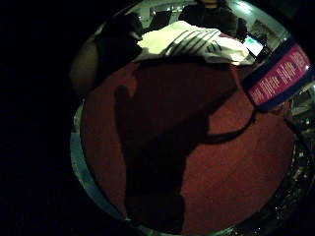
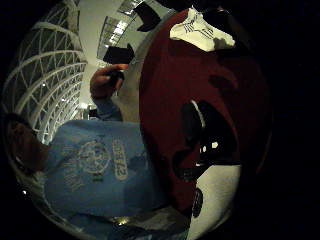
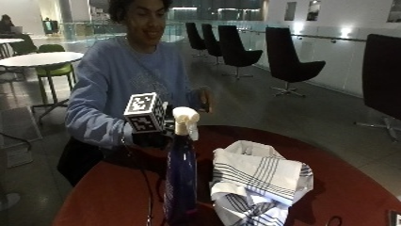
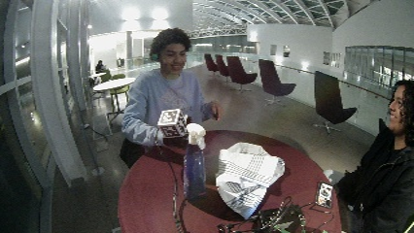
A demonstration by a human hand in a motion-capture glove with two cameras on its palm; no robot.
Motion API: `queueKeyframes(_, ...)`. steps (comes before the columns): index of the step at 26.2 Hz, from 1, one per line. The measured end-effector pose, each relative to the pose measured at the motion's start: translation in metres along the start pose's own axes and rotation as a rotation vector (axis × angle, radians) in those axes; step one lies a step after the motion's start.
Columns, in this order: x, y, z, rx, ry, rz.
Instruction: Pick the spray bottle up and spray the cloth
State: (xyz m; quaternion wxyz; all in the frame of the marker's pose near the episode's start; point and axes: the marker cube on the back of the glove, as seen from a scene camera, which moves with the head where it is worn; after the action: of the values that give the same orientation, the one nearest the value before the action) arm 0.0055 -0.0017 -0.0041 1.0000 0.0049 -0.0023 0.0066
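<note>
Spray bottle (image 3: 180,175) upright on red table (image 3: 351,188), cloth (image 3: 257,181) heaped at its 3 o'clock. Gloved right hand (image 3: 150,139) behind the nozzle at 11 o'clock; finger spread can't be told. Reach step; next, close round the neck.

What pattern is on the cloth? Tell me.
The cloth is white with dark stripes crossing in a check, clearest in the outside view.

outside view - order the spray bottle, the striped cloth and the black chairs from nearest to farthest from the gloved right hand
1. spray bottle: standing on the red table right beside the gloved right hand, its white head level with it.
2. striped cloth: heaped on the table on the bottle's far side.
3. black chairs: along the wall behind the person, off the table.
</note>
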Motion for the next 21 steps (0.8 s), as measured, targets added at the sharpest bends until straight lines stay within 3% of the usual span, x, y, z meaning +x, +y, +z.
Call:
queueKeyframes(6, 0.017, 0.006, -0.015, 0.074, -0.016, 0.069)
queueKeyframes(11, 0.043, 0.012, -0.044, 0.232, -0.088, 0.22)
queueKeyframes(21, 0.13, -0.01, -0.093, 0.555, -0.479, 0.563)
